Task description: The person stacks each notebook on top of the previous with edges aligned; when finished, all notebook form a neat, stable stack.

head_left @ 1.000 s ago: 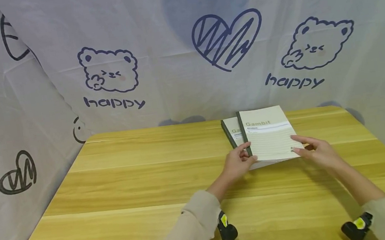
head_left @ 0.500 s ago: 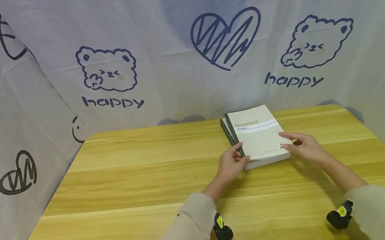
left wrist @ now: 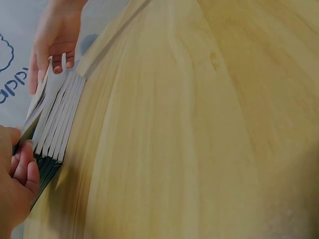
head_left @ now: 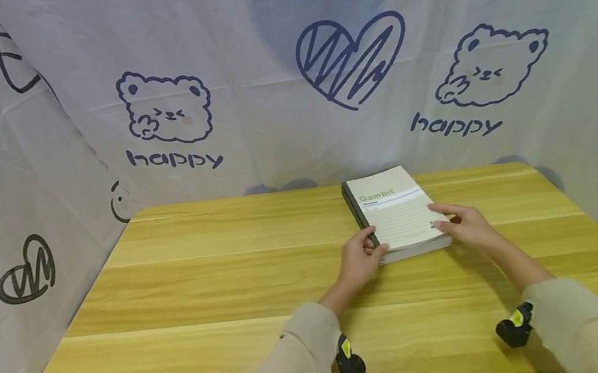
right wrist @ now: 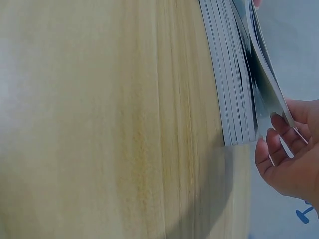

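A notebook (head_left: 393,209) with a cream cover marked "Gambit" and a dark spine lies over a stack of several notebooks (right wrist: 229,84). My left hand (head_left: 359,259) pinches its spine side near the front left corner. Opposite, my right hand (head_left: 466,226) grips the right edge near the front corner. In the right wrist view the held notebook (right wrist: 266,72) is tilted, with a gap between it and the stack at the right hand's (right wrist: 291,159) end. The left wrist view shows the stack's page edges (left wrist: 62,117) beside the left hand (left wrist: 17,184).
The stack stands on a wooden table (head_left: 206,295), near its back edge. Behind hangs a pale curtain (head_left: 264,123) printed with bears and hearts. Black cameras sit on the left wrist (head_left: 350,362) and right wrist (head_left: 515,329).
Both hands have brought the top notebook leftward and down onto the stack, so its spine now lines up closely with those below. The right hand moved left the most.
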Available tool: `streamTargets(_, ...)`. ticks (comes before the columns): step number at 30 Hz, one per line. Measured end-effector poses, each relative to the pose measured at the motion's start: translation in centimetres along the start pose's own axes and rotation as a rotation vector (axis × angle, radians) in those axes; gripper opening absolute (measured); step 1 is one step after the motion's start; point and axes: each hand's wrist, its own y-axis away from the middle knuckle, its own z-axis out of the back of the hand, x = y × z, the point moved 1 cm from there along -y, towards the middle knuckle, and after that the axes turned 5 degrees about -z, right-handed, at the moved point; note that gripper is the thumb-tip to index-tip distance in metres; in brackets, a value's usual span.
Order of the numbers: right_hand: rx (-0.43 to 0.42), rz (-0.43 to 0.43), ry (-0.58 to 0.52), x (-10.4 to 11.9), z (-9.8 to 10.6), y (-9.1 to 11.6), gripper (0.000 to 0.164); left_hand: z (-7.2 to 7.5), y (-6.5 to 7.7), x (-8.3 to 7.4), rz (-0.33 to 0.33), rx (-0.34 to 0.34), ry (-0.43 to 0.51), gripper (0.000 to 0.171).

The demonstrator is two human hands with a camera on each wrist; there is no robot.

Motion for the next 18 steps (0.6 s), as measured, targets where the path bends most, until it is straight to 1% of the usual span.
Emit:
streamTargets(4,-0.014,0.015,-0.005,-0.26,-0.08,-0.27,0.049,-0.13,0.19,-0.11,-0.056,0.022,-0.084,0.042)
streamTargets(7,-0.007,0.027,-0.009,-0.52,-0.22,-0.44,0.049,-0.28,0.2,-0.06,-0.086,0.038,-0.161,0.04)
streamTargets(11,-0.016,0.041,0.029,-0.66,-0.51,-0.58,0.049,-0.34,0.18,0.0,-0.12,0.047,-0.266,0.038)
streamTargets(14,-0.033,0.039,0.059,-0.51,-0.75,-0.55,0.049,-0.22,0.26,-0.01,-0.12,0.055,-0.313,0.037)
streamTargets(18,-0.06,0.042,0.089,-0.24,-0.99,-0.36,0.048,-0.1,0.33,0.03,-0.106,0.07,-0.333,0.037)
